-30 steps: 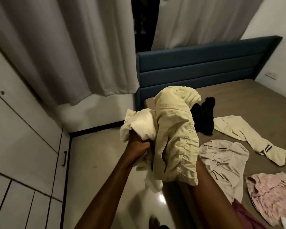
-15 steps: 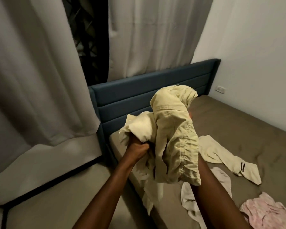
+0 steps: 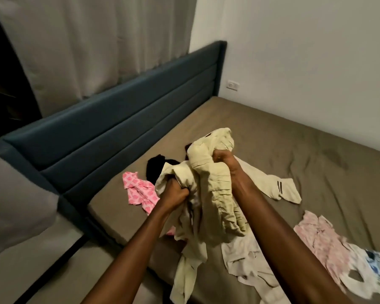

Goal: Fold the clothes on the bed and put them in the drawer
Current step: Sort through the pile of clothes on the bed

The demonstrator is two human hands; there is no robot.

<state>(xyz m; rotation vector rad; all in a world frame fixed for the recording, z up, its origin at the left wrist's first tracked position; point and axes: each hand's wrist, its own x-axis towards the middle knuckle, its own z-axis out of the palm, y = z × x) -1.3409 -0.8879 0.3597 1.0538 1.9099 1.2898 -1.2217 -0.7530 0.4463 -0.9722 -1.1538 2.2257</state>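
Observation:
Both my hands hold a bunched pale yellow garment (image 3: 215, 194) above the bed (image 3: 316, 154). My left hand (image 3: 176, 190) grips its lower left fold. My right hand (image 3: 225, 160) grips the upper bunch, and a loose end hangs down toward the bed's near edge. On the brown sheet lie a pink patterned piece (image 3: 140, 190), a black garment (image 3: 157, 166), a cream garment with black stripes (image 3: 281, 185), a beige garment (image 3: 248, 260) and a pale pink garment (image 3: 325, 244). No drawer is in view.
A dark blue headboard (image 3: 123, 110) runs along the left of the bed, with grey curtains (image 3: 97, 40) behind it. A white wall with a socket (image 3: 232, 85) stands at the right. The floor (image 3: 31, 270) lies at the lower left.
My view has swung right and down over the bed. Both hands have lowered the yellow garment toward the sheet, and my right hand now shows gripping its top. The wardrobe has left the view.

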